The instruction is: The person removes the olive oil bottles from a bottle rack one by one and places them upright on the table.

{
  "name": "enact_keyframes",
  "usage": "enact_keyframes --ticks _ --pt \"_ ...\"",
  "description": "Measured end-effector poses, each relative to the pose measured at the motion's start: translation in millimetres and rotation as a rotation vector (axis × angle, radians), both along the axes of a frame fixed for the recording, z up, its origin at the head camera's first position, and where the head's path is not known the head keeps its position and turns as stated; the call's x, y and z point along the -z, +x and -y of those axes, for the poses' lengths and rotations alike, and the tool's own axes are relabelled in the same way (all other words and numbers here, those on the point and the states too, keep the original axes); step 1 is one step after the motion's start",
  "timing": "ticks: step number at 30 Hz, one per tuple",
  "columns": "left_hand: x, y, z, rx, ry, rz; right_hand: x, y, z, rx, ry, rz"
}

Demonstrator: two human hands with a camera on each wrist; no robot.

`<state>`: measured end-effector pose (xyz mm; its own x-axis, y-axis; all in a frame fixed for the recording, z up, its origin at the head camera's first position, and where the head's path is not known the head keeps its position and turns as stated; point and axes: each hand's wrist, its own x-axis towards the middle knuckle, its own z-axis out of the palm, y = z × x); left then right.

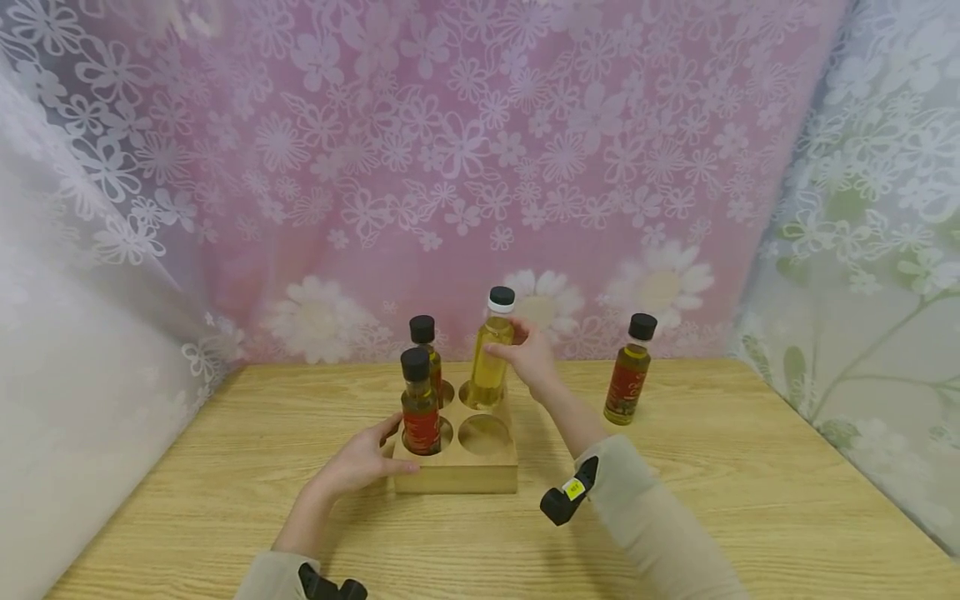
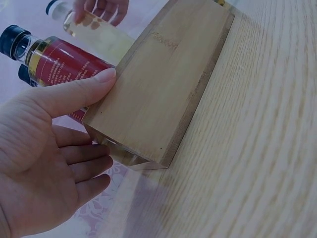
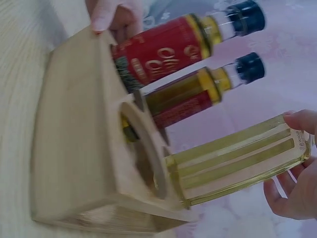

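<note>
A wooden bottle rack [image 1: 456, 478] with round holes sits on the table. My left hand [image 1: 360, 460] holds its near left corner, the thumb on the front top edge and the fingers beside the left end. My right hand [image 1: 531, 357] pinches a clear bottle of pale yellow oil [image 1: 489, 367] with a black cap and white collar. That bottle leans slightly, its lower end at the back right hole; how deep it sits I cannot tell. Two red-labelled olive oil bottles, front [image 1: 422, 421] and back [image 1: 435, 367], stand in the left holes. The front right hole shows no bottle.
Another red-labelled oil bottle [image 1: 628, 379] stands on the wooden table [image 1: 750, 500], right of the rack. Flowered curtain cloth [image 1: 480, 167] hangs behind the table and along both sides. Each forearm bears a black wrist camera [image 1: 568, 493].
</note>
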<state>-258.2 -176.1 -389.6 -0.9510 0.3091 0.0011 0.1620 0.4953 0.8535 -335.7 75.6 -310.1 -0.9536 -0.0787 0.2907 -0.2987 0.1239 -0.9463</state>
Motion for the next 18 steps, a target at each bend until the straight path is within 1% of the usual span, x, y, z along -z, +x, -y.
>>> enact_keyframes --ticks 7,10,14,18 --pt "-1.2 0.5 1 0.007 -0.003 -0.014 -23.7 7.7 -16 0.017 -0.004 0.001" --pt "-1.4 0.4 1 0.01 -0.005 -0.022 -30.7 10.7 -23 -0.001 -0.009 0.003" --pt "-0.5 -0.1 2 0.016 -0.006 -0.029 -35.4 14.3 -37 -0.027 -0.006 0.008" --pt "0.9 -0.5 2 0.015 -0.013 -0.03 -37.5 20.0 -53 -0.024 0.014 0.041"
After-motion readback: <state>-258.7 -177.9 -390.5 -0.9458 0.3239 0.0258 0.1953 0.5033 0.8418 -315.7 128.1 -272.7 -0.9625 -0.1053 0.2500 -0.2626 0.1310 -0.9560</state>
